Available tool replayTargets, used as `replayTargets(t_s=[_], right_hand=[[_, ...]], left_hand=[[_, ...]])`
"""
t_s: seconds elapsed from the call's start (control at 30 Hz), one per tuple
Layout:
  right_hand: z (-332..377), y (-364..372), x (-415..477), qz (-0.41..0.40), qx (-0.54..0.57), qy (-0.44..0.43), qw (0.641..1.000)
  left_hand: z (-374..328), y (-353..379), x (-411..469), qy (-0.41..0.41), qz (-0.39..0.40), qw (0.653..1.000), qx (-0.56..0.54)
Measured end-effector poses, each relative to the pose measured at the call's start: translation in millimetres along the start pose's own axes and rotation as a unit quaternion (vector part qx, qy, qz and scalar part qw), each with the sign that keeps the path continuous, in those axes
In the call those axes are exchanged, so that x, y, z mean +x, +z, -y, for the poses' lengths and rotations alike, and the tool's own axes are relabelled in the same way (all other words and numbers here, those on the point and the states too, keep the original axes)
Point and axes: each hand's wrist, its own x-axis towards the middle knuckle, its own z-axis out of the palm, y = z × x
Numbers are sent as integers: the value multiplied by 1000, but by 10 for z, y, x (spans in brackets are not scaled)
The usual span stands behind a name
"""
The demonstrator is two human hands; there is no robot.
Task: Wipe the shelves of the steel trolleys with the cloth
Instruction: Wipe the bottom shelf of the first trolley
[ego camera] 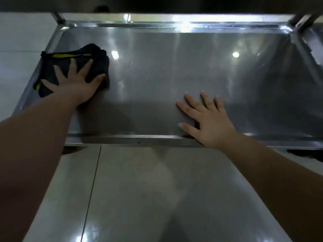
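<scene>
A low steel trolley shelf fills the upper half of the head view, shiny with light reflections. A dark cloth with a yellow stripe lies bunched at the shelf's left end. My left hand presses flat on the cloth with fingers spread. My right hand rests flat on the bare steel near the shelf's front rim, fingers straight, holding nothing.
The shelf has a raised rim along the front and sides, with upright steel posts at the far corners. A dark upper shelf edge crosses the top of the view. Glossy grey floor tiles lie below and to the left.
</scene>
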Motion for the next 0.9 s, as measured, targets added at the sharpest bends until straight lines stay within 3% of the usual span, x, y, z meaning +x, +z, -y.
replayTargets(t_s=[0.13, 0.2, 0.43, 0.6, 0.73, 0.9], right_hand=[[-335, -114, -175, 49, -17, -53, 997], [-526, -127, -329, 59, -27, -39, 997], [-579, 14, -411, 22, -14, -19, 999], [-574, 12, -421, -5, 24, -35, 999], [-575, 7, -426, -17, 41, -44, 998], [-581, 34, -396, -2, 31, -37, 999]], left_hand=[[-293, 21, -115, -10, 12, 1000, -15], [-641, 89, -202, 5, 4, 1000, -8], [-2628, 306, -644, 148, 22, 989, 4], [-3620, 423, -1002, 239, 63, 969, 16], [-3742, 480, -1104, 268, 63, 961, 19], [-3063, 335, -701, 235, 42, 971, 10]])
